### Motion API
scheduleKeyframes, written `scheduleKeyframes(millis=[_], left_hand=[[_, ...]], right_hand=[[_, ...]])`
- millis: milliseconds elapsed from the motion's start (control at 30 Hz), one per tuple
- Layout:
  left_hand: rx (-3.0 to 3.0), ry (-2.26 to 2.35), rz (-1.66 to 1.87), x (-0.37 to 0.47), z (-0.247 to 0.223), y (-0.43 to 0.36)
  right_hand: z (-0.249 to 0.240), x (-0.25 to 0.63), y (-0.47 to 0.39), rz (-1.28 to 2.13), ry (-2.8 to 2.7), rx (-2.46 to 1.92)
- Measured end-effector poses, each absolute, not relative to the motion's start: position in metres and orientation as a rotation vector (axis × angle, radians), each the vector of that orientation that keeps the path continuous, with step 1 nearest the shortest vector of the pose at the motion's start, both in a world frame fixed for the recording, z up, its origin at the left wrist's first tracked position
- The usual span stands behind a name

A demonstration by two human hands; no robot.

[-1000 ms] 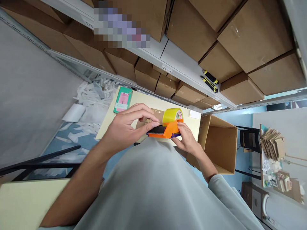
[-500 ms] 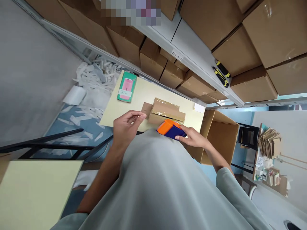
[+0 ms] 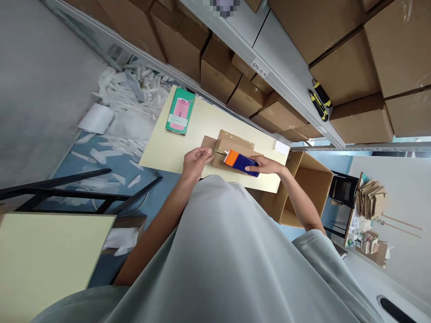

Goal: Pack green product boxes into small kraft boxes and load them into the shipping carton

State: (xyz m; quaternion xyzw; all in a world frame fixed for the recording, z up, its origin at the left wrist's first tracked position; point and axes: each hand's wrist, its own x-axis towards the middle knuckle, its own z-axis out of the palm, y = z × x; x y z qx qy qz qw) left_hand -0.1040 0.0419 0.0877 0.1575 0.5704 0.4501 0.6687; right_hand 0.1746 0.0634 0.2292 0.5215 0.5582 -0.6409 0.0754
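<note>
My right hand [image 3: 266, 164] grips an orange and dark blue tape dispenser [image 3: 244, 164] by its blue end. The dispenser's orange end points left, over a small cardboard box [image 3: 235, 142] with shiny tape along its edges. Beside the box's left end is my left hand [image 3: 197, 161], thumb and fingers pressed together. Whatever may be in that pinch is too small to make out. A brown cardboard flap [image 3: 208, 142] shows just past those fingertips. Both hands are above the front part of a pale yellow table [image 3: 158, 148].
A green box with a pink picture [image 3: 181, 112] lies at the table's left end. Two yellow-black utility knives [image 3: 319, 101] rest on the shelf [image 3: 286, 58] among cartons. A large open carton [image 3: 308, 188] stands right of the table. White scraps [image 3: 134, 98] cover the floor at left.
The tape dispenser has turned from tilted to flatter and moved up over the box. My left hand has shifted right, closer to the box's left end. The view has shifted slightly.
</note>
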Motion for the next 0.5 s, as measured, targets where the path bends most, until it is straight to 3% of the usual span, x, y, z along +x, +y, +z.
scheduleKeyframes(millis=[500], left_hand=[[0.221,1.37,0.943,-0.089,0.035,0.05]], right_hand=[[0.201,0.172,0.09,-1.82,1.813,1.39]])
